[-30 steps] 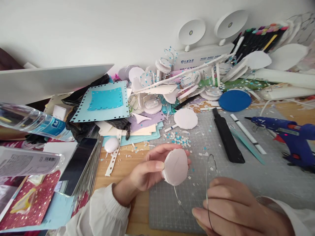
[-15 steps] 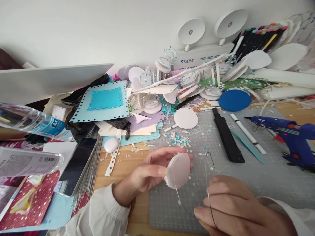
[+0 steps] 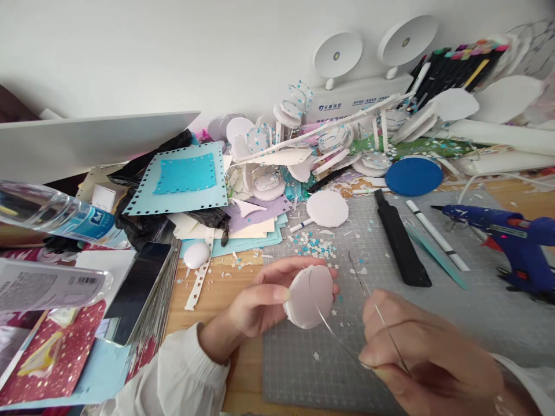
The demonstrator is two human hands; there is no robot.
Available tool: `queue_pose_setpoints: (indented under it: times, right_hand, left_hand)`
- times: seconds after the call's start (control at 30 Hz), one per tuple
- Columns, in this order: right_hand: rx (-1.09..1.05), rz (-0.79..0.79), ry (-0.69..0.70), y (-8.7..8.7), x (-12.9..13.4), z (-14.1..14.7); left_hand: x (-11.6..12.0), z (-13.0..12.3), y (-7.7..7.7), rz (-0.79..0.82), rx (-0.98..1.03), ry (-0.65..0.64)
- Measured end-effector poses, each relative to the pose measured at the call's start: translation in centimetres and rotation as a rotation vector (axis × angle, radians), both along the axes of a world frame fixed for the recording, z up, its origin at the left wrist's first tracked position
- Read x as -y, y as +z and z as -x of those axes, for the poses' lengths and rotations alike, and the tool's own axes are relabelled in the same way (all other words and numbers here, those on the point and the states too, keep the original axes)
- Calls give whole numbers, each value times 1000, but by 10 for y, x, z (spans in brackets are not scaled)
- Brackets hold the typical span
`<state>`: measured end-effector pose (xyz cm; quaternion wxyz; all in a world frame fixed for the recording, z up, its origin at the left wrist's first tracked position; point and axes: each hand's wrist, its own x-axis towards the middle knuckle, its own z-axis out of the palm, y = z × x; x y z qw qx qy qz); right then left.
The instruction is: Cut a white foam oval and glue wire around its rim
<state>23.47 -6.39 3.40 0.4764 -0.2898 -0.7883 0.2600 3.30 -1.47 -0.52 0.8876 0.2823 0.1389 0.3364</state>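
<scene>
A stack of white foam discs (image 3: 310, 297) is pinched in my left hand (image 3: 264, 297), thumb on the near face and fingers behind. Over the grey cutting mat (image 3: 295, 370), my right hand (image 3: 422, 346) is closed on a thin wire (image 3: 336, 338). One stretch of the wire curves across the front of the disc. Other lengths stick out above and across the fingers of my right hand. White and blue paper stars (image 3: 318, 245) lie scattered beyond the disc.
To the right lie a blue glue gun (image 3: 511, 231), a black cutter (image 3: 403, 248) and a white stick (image 3: 437, 236). A phone (image 3: 139, 289) and a bottle (image 3: 65, 214) are at the left. Foam pieces and a blue round lid (image 3: 414, 176) crowd the back.
My right hand has moved right and slightly up, with the wire in it. The disc has shifted a little left and up in my left hand, and the wire now bows across it.
</scene>
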Motion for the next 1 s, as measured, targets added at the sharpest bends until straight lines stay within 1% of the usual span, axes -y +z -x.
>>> queue_pose_setpoints:
  times: [0.1, 0.13, 0.3, 0.47, 0.67, 0.83, 1.0]
  right_hand:
    - [-103, 60, -12, 1, -1, 2]
    - [-101, 61, -19, 1, 0, 2]
    - [10, -17, -34, -4, 5, 6]
    - [83, -96, -30, -10, 7, 8]
    - [89, -91, -38, -9, 7, 8]
    - [106, -91, -20, -8, 6, 9]
    - [103, -70, -6, -12, 7, 12]
  left_hand:
    - [0, 1, 0, 7, -3, 0]
    - [0, 1, 0, 10, -3, 2]
    - [1, 1, 1, -8, -24, 22]
    - [2, 0, -1, -47, -68, 11]
    - [1, 0, -2, -60, -118, 18]
    - [1, 0, -1, -40, -97, 7]
    - [1, 0, -1, -35, -98, 8]
